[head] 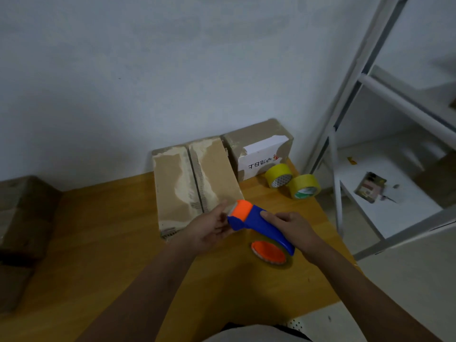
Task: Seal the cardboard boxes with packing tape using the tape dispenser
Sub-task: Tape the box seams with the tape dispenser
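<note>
A blue and orange tape dispenser [259,223] hovers over the wooden table [98,243], at the near right corner of a cardboard box [192,183]. My right hand [293,230] grips its blue handle from the right. My left hand [209,228] holds the dispenser's orange front end, fingers at the tape edge. The box lies flat, its two top flaps meeting at a seam with torn paper marks. The orange-cored roll sits at the dispenser's near end.
A second box [259,146] with a white label stands behind, against the wall. Two yellow tape rolls [292,181] lie beside it. More brown boxes [22,230] are stacked at the left edge. A white metal shelf frame [357,119] stands to the right.
</note>
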`<act>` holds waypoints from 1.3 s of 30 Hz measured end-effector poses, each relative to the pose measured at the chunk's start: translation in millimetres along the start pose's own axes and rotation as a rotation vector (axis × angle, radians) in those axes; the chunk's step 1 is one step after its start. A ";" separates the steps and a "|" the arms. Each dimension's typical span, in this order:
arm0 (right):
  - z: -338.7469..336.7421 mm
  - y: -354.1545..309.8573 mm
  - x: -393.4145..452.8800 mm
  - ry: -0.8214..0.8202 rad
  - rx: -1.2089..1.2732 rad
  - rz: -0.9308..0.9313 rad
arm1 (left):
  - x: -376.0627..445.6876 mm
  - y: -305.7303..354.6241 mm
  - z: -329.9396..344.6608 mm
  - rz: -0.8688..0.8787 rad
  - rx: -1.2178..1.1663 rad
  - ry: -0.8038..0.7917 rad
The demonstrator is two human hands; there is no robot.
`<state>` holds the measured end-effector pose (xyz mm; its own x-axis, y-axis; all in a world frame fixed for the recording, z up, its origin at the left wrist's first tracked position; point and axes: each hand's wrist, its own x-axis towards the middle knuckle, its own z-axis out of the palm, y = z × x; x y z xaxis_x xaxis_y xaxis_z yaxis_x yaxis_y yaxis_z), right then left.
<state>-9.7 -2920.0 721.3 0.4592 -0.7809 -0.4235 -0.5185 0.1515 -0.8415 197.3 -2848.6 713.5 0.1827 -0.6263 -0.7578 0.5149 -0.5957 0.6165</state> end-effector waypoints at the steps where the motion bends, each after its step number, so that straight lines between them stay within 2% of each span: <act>1: 0.2 -1.0 0.9 -0.005 -0.019 -0.012 | -1.7 1.7 0.0 0.011 0.003 -0.009; 10: 2.7 -4.8 8.3 -0.083 -0.101 -0.055 | -10.8 -0.3 -12.9 0.135 0.121 0.027; 18: 16.1 -26.4 15.8 -0.207 -0.225 -0.070 | -13.8 -9.7 -40.0 0.441 0.407 0.217; 24: 30.1 -45.3 19.4 -0.276 -0.404 -0.221 | -20.0 -6.3 -74.1 0.521 0.402 0.316; 29: 5.6 -46.8 29.6 -0.278 -0.536 -0.254 | -33.9 -7.1 -147.4 0.562 0.268 0.631; 34: -11.4 -48.6 46.8 -0.208 -0.697 -0.241 | -38.4 -24.7 -171.4 0.566 0.203 0.639; 39: -1.8 -45.4 48.1 -0.125 -0.687 -0.290 | -36.5 -41.8 -175.5 0.532 0.132 0.678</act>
<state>34.6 -2965.5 739.7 0.7026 -0.6514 -0.2864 -0.6789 -0.4930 -0.5441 316.1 -2712.6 677.9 0.8525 -0.4282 -0.2999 0.1259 -0.3887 0.9127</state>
